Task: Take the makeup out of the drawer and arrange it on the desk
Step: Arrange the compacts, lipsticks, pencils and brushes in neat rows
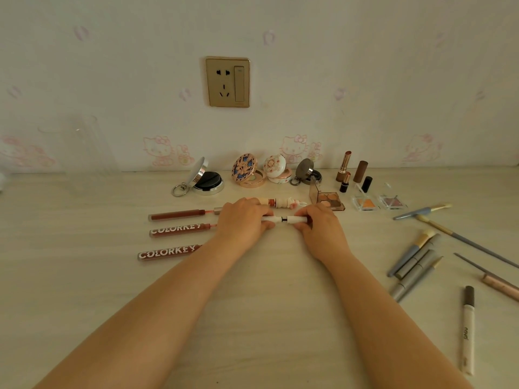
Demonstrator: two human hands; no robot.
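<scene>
Head view, near edge first: bare forearms reach up the desk (252, 318); a white pencil (467, 329) and loose brushes (415, 256) lie off to the right; three red lip-gloss tubes (174, 230) lie to the left, partly hidden under the left hand (243, 220); that hand and the right hand (320, 224) each pinch one end of a white pen (290, 219), lying left-to-right, cap slightly parted; open compacts (248, 171) line the wall beyond.

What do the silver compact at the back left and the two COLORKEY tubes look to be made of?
Silver compact: polished metal or chromed plastic, judging by its mirror-bright rim; I can't tell which. COLORKEY tubes: apparently clear glossy plastic, since the reddish-brown contents show through behind white lettering.
</scene>
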